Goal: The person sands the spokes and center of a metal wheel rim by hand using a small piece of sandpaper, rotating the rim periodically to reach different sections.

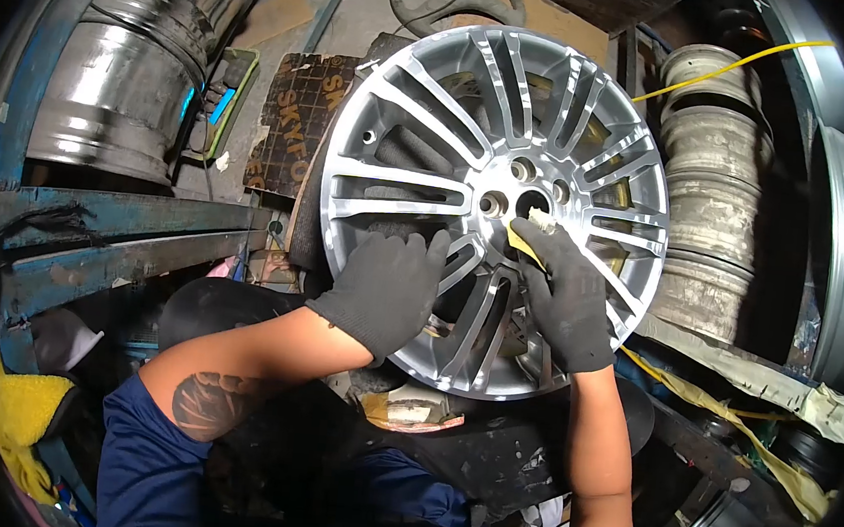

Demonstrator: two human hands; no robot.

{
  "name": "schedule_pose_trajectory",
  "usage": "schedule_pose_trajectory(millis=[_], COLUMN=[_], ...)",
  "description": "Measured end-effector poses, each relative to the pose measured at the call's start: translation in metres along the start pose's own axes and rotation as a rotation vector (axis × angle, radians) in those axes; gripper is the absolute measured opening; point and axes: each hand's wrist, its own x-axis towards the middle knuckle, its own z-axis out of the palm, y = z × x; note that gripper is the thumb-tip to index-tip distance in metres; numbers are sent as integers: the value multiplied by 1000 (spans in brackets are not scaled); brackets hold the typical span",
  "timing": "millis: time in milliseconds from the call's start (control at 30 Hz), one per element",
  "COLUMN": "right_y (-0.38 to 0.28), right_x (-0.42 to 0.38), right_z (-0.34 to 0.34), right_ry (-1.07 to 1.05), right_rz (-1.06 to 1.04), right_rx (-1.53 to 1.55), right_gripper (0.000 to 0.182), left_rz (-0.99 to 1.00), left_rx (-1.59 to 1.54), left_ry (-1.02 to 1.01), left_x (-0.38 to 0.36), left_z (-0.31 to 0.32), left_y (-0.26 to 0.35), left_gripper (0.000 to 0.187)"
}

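A silver multi-spoke alloy wheel point(419, 188) lies face up in front of me. My left hand point(387, 286), in a dark grey glove, rests on the lower left spokes, its fingers pointing up and apart, holding nothing. Near the hub, my right hand point(565, 291), gloved the same way, pinches a small yellow sheet point(524, 244) between thumb and fingers. A pale crumpled bit point(540, 217) shows at its fingertips beside the centre hole. The sheet is partly hidden by the fingers.
Stacked metal rims point(708, 203) stand at the right, near a yellow cable point(735, 65). Large shiny rims point(121, 87) lie at the upper left, above a blue metal frame point(125, 212). A yellow cloth point(26, 410) hangs lower left. Beyond the wheel is a grey handwheel point(454, 10).
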Motion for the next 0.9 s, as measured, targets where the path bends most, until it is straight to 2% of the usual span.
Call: schedule_pose_trajectory(millis=[33,133,200,267,400,533,633,733,833,900], right_y=[3,13,7,0,6,1,11,16,13,14], right_x=[0,-3,-4,-2,3,5,4,3,2,3], right_z=[1,18,22,18,12,10,6,15,11,20], right_ry=[8,137,101,-9,-75,-75,-150,-89,-120,-38], right_rz=[4,-258,-238,-137,71,288,512,511,493,273], right_rx=[49,-164,-143,-121,426,892,1079,1282,1252,832], right_gripper=[44,48,48,48,43,38,32,25,27,29], left_rz=[10,5,-12,11,57,50,30,47,60,54], left_rx=[-7,6,2,9,-16,-14,25,60,-6,11], left_ry=[17,-35,-133,-111,-24,-42,-64,-47,-10,32], left_x=[-3,-11,-14,-16,-4,16,20,20,22,23], left_z=[0,-7,-14,-20,-15,-8,-9,-8,-5,-5], left_y=[-1,-1,-1,0,-1,2,5,4,3,6], left_gripper=[58,62,66,65,65,62,60,59,60,53])
